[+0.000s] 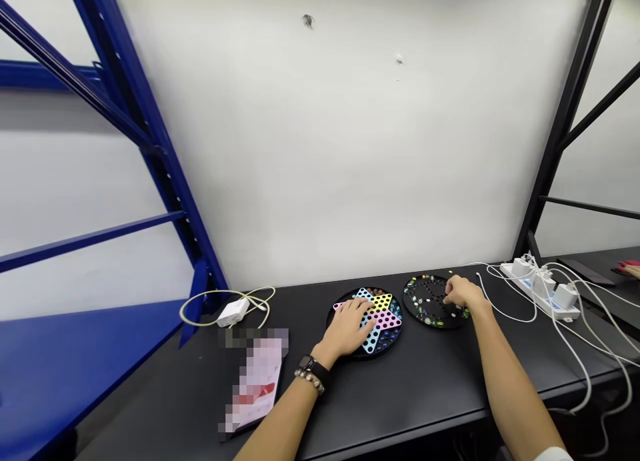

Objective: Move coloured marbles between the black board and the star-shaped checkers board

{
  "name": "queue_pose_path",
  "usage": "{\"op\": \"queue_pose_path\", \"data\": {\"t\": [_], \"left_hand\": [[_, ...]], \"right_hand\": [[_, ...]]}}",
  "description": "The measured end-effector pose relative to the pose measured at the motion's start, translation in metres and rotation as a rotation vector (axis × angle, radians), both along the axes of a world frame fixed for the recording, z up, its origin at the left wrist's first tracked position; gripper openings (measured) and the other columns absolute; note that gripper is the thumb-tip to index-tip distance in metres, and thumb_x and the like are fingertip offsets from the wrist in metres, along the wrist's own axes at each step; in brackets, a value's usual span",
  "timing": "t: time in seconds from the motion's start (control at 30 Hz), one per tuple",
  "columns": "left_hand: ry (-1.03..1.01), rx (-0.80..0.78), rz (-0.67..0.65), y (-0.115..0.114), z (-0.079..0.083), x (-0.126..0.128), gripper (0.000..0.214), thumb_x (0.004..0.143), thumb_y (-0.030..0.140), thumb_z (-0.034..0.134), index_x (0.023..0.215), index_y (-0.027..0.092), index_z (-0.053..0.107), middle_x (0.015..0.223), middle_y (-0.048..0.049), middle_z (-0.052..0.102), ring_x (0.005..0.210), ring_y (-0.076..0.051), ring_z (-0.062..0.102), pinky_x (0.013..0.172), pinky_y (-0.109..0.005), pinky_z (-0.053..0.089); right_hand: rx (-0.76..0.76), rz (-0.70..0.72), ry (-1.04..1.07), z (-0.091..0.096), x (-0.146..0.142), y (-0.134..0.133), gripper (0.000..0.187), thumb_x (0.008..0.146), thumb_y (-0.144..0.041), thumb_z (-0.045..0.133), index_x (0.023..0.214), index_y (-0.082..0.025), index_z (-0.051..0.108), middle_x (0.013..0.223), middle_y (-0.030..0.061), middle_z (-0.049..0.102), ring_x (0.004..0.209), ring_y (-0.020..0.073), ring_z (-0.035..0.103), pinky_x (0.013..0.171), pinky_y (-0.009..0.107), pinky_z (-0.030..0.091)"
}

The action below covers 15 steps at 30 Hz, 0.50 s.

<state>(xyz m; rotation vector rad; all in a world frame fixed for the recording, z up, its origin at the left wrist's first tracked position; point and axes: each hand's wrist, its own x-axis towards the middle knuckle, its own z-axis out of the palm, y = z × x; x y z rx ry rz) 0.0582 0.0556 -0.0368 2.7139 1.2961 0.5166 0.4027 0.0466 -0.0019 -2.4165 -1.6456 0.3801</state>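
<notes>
A round black Chinese checkers board (387, 320) with a star of blue, yellow and pink perforated points lies on the black table. Dark and blue marbles show around the star's edges. My left hand (350, 324) rests flat over the board's left part, fingers spread, a watch and beaded bracelet on the wrist. To the right lies a second round black tray (424, 294) with colored glass marbles scattered mostly along its rim. Over its right side is my right hand (463, 293), fingertips drawn together and pointing down. Whatever is between those fingertips is too small to make out.
A blurred-out tablet or phone (257, 384) lies left of my forearm. Behind it is a white charger (233, 312) with a looped cable. At the right, a white power strip (543, 291) holds several plugs with trailing cables. A white wall (350, 148) rises behind the table.
</notes>
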Motion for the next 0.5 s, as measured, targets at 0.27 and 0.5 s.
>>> {"op": "queue_pose_path", "data": {"t": [0.27,0.5], "left_hand": [[-0.006,-0.027,-0.006,0.000,0.002,0.000,0.040,0.096,0.043,0.041,0.129,0.026,0.054,0.138,-0.0069,0.053,0.128,-0.028,0.045,0.109,-0.048,0.034],[0.001,-0.038,0.000,-0.001,0.004,0.000,0.039,0.095,0.043,0.042,0.128,0.025,0.055,0.138,-0.0070,0.053,0.127,-0.028,0.046,0.108,-0.048,0.035]], "right_hand": [[-0.121,0.057,0.196,-0.017,0.010,0.006,0.019,0.058,-0.008,0.068,0.070,-0.020,0.061,0.062,0.0017,0.063,0.053,0.0159,0.060,0.054,0.028,0.046],[-0.179,0.091,0.289,-0.022,0.012,0.005,0.022,0.061,-0.008,0.061,0.080,-0.020,0.059,0.057,-0.0013,0.059,0.046,0.0123,0.053,0.049,0.025,0.043]]}}
